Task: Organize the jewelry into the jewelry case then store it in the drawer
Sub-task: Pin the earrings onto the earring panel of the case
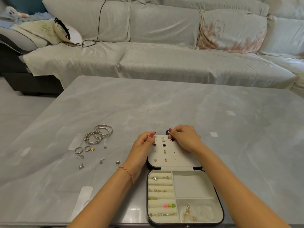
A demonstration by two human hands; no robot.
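The right hand point(185, 139) reaches in from the near right edge of the desk, forearm stretched forward, fingers curled, pinching a small stud earring point(169, 132) at the far edge of the cream earring panel point(179, 155). The left hand point(144, 142), wrist bent inward and wearing a braided thread bracelet point(127, 173), grips the panel's far left corner between thumb and fingers. That panel stands tilted up from the open black jewelry case point(185, 197) with cream lining, which sits at the near edge of the grey marble-patterned desk point(164, 104). Several studs already sit in the panel's holes. Ring rolls on the case's left side hold rings and small charms; the near right compartment holds gold pieces. Toward the desk's left side lie silver bangles point(101, 133), and nearer, loose rings and earrings point(87, 153). A pale covered sofa point(164, 46) stands beyond the far edge.
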